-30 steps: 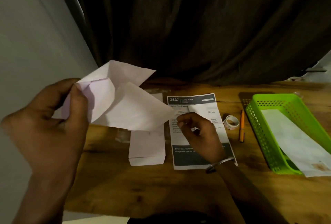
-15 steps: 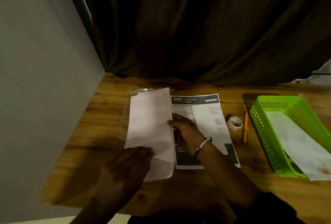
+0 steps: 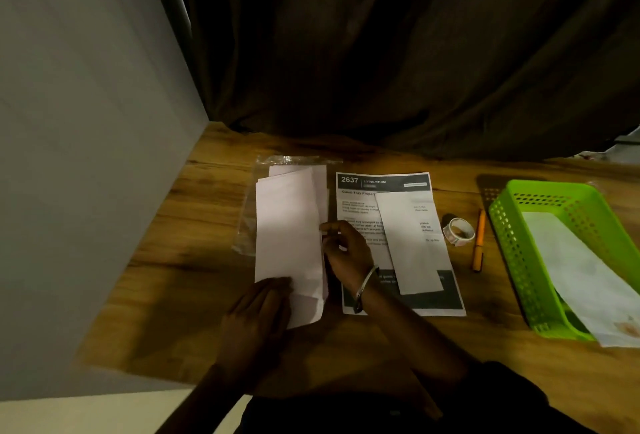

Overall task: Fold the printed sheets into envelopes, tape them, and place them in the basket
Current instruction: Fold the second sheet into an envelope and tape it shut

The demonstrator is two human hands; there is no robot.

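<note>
A folded white sheet [image 3: 287, 225] lies lengthwise on the wooden table, on top of other white paper. My left hand [image 3: 259, 309] presses flat on its near left corner. My right hand [image 3: 346, 250] has its fingers curled at the sheet's right edge, pinching it. To the right lies a printed sheet [image 3: 367, 215] headed 2637 LIVING ROOM, with a folded white envelope [image 3: 408, 246] on it. A roll of tape [image 3: 459, 231] sits further right. The green basket [image 3: 512, 246] at the right holds a white folded envelope [image 3: 581, 270].
An orange pen [image 3: 479, 241] lies between the tape and the basket. A clear plastic sleeve [image 3: 247, 222] lies under the white paper. A grey wall [image 3: 86, 156] stands at the left, and a dark curtain [image 3: 381, 52] hangs behind the table.
The sheet my left hand held up in the air a second ago now lies flat on the table. My left hand presses its near corner, and my right hand has moved to its right edge.
</note>
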